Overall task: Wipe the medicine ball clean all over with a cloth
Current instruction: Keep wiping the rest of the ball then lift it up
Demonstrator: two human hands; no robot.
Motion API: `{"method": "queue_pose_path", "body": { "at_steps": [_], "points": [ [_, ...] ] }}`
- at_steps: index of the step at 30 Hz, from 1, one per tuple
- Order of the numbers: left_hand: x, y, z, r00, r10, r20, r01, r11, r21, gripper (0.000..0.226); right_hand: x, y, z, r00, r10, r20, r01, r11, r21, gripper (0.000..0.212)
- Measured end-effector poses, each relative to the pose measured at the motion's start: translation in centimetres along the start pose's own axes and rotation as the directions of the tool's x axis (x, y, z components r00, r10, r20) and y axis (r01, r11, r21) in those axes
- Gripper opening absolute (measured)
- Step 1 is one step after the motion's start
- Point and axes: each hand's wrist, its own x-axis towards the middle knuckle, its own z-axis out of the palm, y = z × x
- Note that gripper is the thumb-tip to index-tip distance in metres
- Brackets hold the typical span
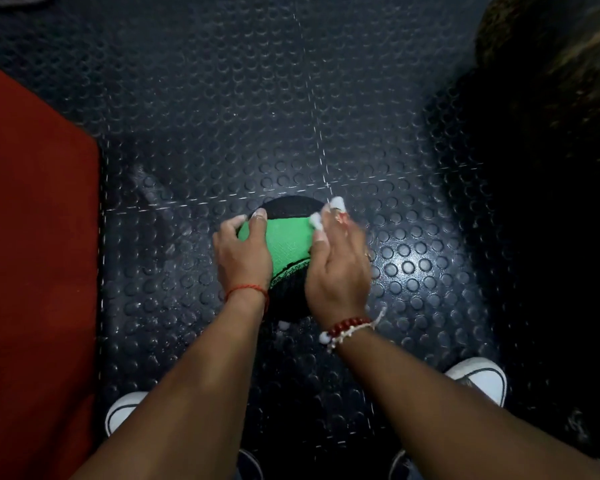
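A black and green medicine ball (pixel 288 237) rests on the dark studded rubber floor in the middle of the head view. My left hand (pixel 245 254) grips its left side, fingers spread over the green band. Against the ball's right side lies my right hand (pixel 336 265), closed on a small white cloth (pixel 316 220) that peeks out by the thumb and at the fingertips. Most of the cloth is hidden under that hand.
A red mat (pixel 35 254) covers the floor to the left. A dark bulky shape (pixel 551 98) fills the right side. White shoes (pixel 478 379) stand on the floor below the ball, one left (pixel 123 410) and one right.
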Motion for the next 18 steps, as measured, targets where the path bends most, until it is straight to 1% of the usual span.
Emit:
{"method": "queue_pose_path", "body": {
  "at_steps": [2,3,4,5,6,7,8,9,10,11,12,13,14,16,18],
  "points": [
    [0.3,-0.3,-0.2,1.0,-0.01,-0.008,0.01,1.0,-0.009,0.045,0.6,-0.5,-0.1,0.988,-0.153,0.003,0.153,0.988,-0.023,0.043],
    [0.5,-0.4,-0.3,1.0,-0.022,-0.009,0.022,1.0,-0.02,0.045,1.2,-0.5,-0.1,0.98,-0.195,0.037,0.197,0.979,-0.054,0.043],
    [0.6,-0.4,-0.4,0.999,-0.04,-0.009,0.039,0.999,-0.036,0.045,2.0,-0.4,-0.2,0.976,-0.2,0.087,0.207,0.974,-0.087,0.041],
    [0.8,-0.5,-0.5,0.998,-0.063,-0.01,0.062,0.997,-0.053,0.046,2.8,-0.3,-0.3,0.976,-0.163,0.147,0.179,0.979,-0.1,0.039],
    [0.9,-0.5,-0.6,0.997,-0.082,-0.014,0.081,0.994,-0.068,0.046,3.7,0.1,-0.3,0.976,-0.075,0.205,0.094,0.992,-0.086,0.037],
    [0.9,-0.5,-0.6,0.995,-0.097,-0.018,0.095,0.992,-0.081,0.046,4.6,0.4,-0.5,0.967,0.053,0.248,-0.044,0.998,-0.041,0.036],
    [0.8,-0.4,-0.7,0.994,-0.107,-0.02,0.105,0.99,-0.093,0.045,5.3,0.8,-0.6,0.946,0.181,0.269,-0.195,0.98,0.026,0.036],
    [0.7,-0.4,-0.7,0.993,-0.112,-0.02,0.11,0.989,-0.102,0.044,5.7,1.2,-0.6,0.923,0.275,0.27,-0.309,0.947,0.093,0.038],
    [0.7,-0.4,-0.8,0.994,-0.112,-0.017,0.11,0.989,-0.103,0.043,5.6,1.4,-0.6,0.903,0.337,0.267,-0.381,0.915,0.133,0.038],
    [0.7,-0.4,-0.8,0.994,-0.109,-0.015,0.107,0.989,-0.099,0.042,5.1,1.4,-0.5,0.893,0.367,0.258,-0.412,0.9,0.143,0.036],
    [0.8,-0.5,-0.8,0.994,-0.104,-0.013,0.103,0.991,-0.091,0.042,4.2,1.4,-0.2,0.903,0.368,0.223,-0.401,0.907,0.129,0.034],
    [0.9,-0.5,-0.8,0.995,-0.099,-0.014,0.098,0.992,-0.081,0.042,3.0,1.2,0.1,0.925,0.34,0.17,-0.358,0.929,0.093,0.038],
    [0.9,-0.5,-0.9,0.996,-0.094,-0.014,0.093,0.993,-0.073,0.042,1.8,0.8,0.2,0.955,0.272,0.116,-0.28,0.958,0.057,0.04],
    [1.1,-0.7,-1.0,0.996,-0.085,-0.013,0.084,0.994,-0.063,0.041,0.3,-0.1,0.4,0.998,0.051,0.044,-0.052,0.998,0.028,0.044],
    [1.1,-1.0,-1.1,0.997,-0.079,-0.01,0.079,0.995,-0.057,0.04,0.5,-0.6,0.2,0.987,-0.156,0.036,0.156,0.988,-0.015,0.043]
  ]
}}
